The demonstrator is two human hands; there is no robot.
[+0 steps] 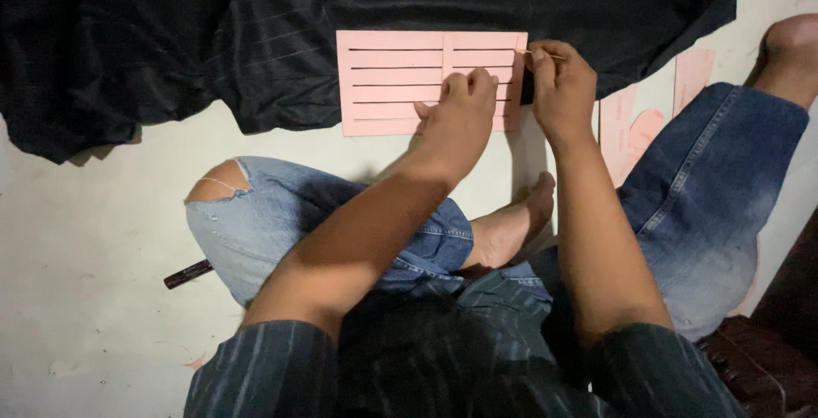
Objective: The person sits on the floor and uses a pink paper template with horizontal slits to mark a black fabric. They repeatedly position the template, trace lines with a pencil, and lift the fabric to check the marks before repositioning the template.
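The right hand (562,86) is closed around a dark-handled cutting tool (527,86), with a thin light tip showing at the hand's 10 o'clock. It sits at the right edge of the pink slotted card (392,81). The left hand (458,115) lies flat, fingers together and pressed down on the card's lower right part, holding nothing. The card lies at 12 o'clock from both hands, partly on the black pinstriped fabric (213,34) and partly on the pale floor (85,239). It shows horizontal slits in two columns. Pink paper offcuts (692,73) lie at 3 o'clock from the right hand. A dark pen (187,274) lies on the floor beside the left knee.
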